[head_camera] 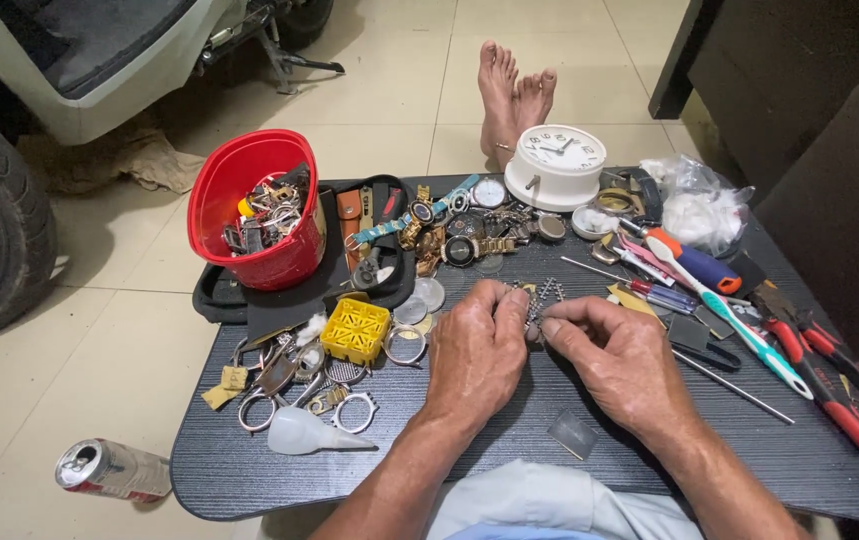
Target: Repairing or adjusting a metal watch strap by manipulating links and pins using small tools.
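Note:
My left hand (476, 350) and my right hand (614, 350) meet over the middle of a dark lap table (509, 470). Both pinch a small metal watch-band piece (534, 310) between thumb and fingertips. Just beyond my fingers lies a bunch of small metal links (546, 291). Further back lie several wristwatches (449, 235) and loose watch faces. A small clear plastic square (573, 435) lies on the table under my right wrist.
A red bucket (259, 215) of watch parts stands back left, with a yellow grid tray (354, 330) near it. A white alarm clock (555, 165) stands at the back. Pliers (829, 375), screwdrivers (694, 262) and a toothbrush (749, 335) lie right. A can (109, 468) lies on the floor.

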